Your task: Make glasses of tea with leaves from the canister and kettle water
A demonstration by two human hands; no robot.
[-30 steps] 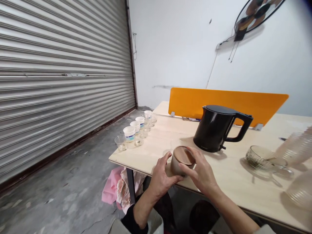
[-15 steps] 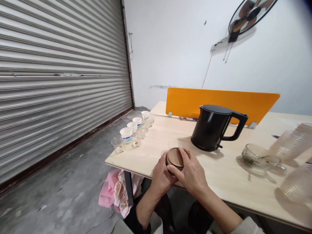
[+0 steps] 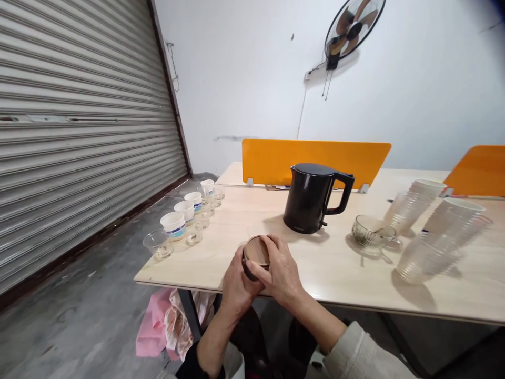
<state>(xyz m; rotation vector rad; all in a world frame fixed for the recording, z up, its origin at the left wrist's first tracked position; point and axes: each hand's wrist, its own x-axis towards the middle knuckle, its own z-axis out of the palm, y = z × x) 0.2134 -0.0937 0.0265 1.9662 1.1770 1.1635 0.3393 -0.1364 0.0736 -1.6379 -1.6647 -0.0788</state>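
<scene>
Wooden-lidded round jar [image 3: 255, 251] sits gripped between my hands at the front edge of the pale wooden surface [image 3: 374, 284]. My left hand [image 3: 236, 284] wraps its side, and my right hand [image 3: 279, 268] clasps across the lid. Just beyond stands a black electric kettle [image 3: 310, 199], with a glass mug [image 3: 369, 232] farther right.

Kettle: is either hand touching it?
No, the kettle stands apart from the left hand and right hand, which hold a round container.
</scene>
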